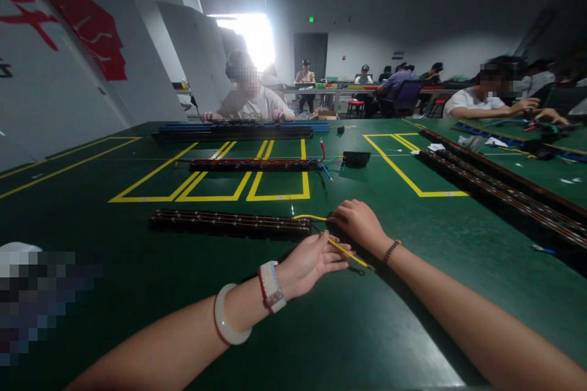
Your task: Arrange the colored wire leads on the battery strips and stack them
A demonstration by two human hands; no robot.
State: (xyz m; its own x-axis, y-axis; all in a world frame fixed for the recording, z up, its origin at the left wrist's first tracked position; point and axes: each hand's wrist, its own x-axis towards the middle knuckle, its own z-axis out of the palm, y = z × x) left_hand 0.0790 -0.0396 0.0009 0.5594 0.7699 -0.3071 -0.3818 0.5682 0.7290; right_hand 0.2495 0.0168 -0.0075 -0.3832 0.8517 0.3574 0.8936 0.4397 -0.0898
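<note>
A long dark strip assembly [229, 223] lies crosswise on the green table, and a yellow wire [309, 217] comes out of its right end. My right hand [360, 223] has its fingers curled on the wire, just right of the strip; the fingertips are partly hidden. Below it, my left hand [312, 261] is turned palm up with its fingers spread. The yellow wire's free length [351, 253] crosses over the left fingers near the thumb and ends at a metal tip. A dark wire with a ring terminal [360, 272] shows beyond the left fingertips.
Another strip [252, 164] with red, blue and green wires and a black connector [356, 159] lies farther back. Long strips [495, 186] run down the right side. Yellow tape [279, 197] marks the green table [114, 293]. People sit across it and to the right.
</note>
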